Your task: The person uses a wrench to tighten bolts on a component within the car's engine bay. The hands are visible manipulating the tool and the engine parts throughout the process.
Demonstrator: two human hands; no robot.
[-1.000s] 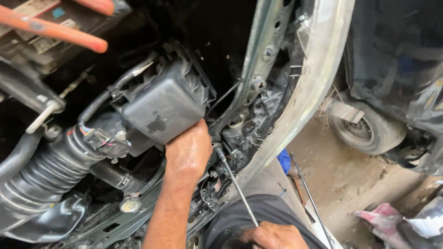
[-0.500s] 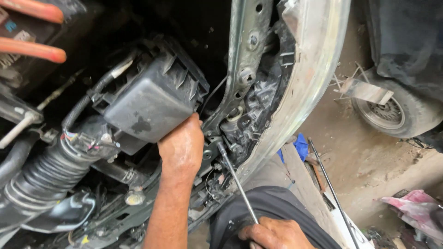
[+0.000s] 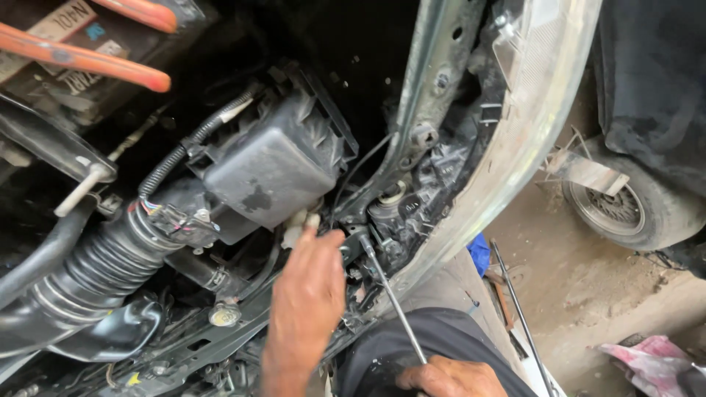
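Your left hand (image 3: pixel 307 294) rests by the bolt (image 3: pixel 365 241) under the black box (image 3: pixel 268 170), fingers loose; your right hand (image 3: pixel 450 377) grips the long driver (image 3: pixel 393 298) — tip on the bolt, not yet out.

the left hand (image 3: pixel 307 294) sits in a narrow pocket low in the engine bay, hemmed in above by the black plastic box (image 3: pixel 268 173) and on the right by the metal frame rail (image 3: pixel 434 95). the thin metal rod (image 3: pixel 391 298), held low by the right hand (image 3: pixel 448 378), slants up through the same gap and touches the fitting just beside the fingers (image 3: pixel 323 239). the ribbed black hose (image 3: pixel 88 268) and its wire plug (image 3: pixel 176 217) block the left side (tight there). orange handles (image 3: pixel 81 59) cross the upper left corner. open ground lies right of the pale bumper (image 3: pixel 529 125), toward the wheel (image 3: pixel 625 213).
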